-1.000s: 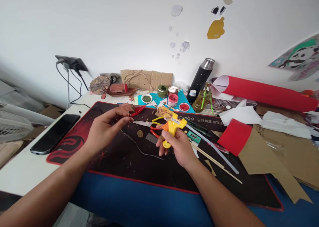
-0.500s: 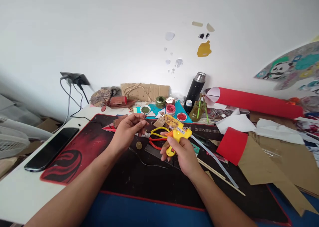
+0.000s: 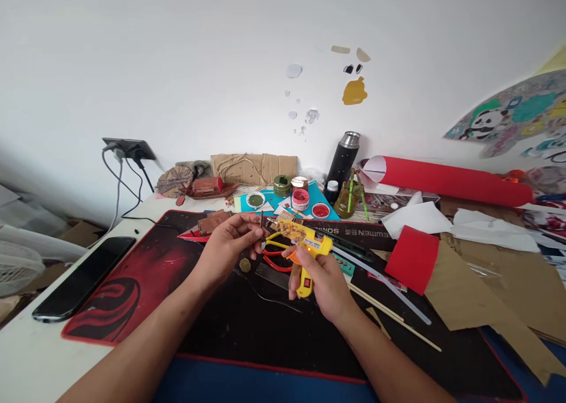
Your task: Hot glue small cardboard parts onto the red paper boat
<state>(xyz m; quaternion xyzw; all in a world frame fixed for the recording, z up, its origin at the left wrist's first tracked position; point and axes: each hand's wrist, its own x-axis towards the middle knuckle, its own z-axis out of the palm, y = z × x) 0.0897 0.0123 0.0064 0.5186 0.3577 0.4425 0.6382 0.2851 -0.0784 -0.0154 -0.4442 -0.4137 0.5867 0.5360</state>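
My right hand (image 3: 325, 282) is wrapped round the handle of a yellow hot glue gun (image 3: 316, 245), a finger at its orange trigger. A long translucent glue stick (image 3: 389, 285) sticks out of its back. Brown residue covers the gun's front, and its nozzle points left. Between the thumb and fingers of my left hand (image 3: 232, 238), a small thin brown stick (image 3: 261, 219) is pinched upright. The nozzle is close beside this stick; whether they touch I cannot tell. Pliers with red and yellow handles (image 3: 278, 263) lie behind and below the hands, partly hidden.
A black desk mat (image 3: 247, 338) lies under everything, with a phone (image 3: 84, 279) at its left. Open paint pots (image 3: 300, 199), a black thermos (image 3: 345, 155) and a jar with brushes (image 3: 347, 205) stand at the back. Wooden sticks (image 3: 393, 315) and cardboard (image 3: 460, 297) lie right.
The glue gun has swung to point more to the left, and its nozzle has come closer to the brown stick. My left hand keeps its pinch. The view has shifted slightly.
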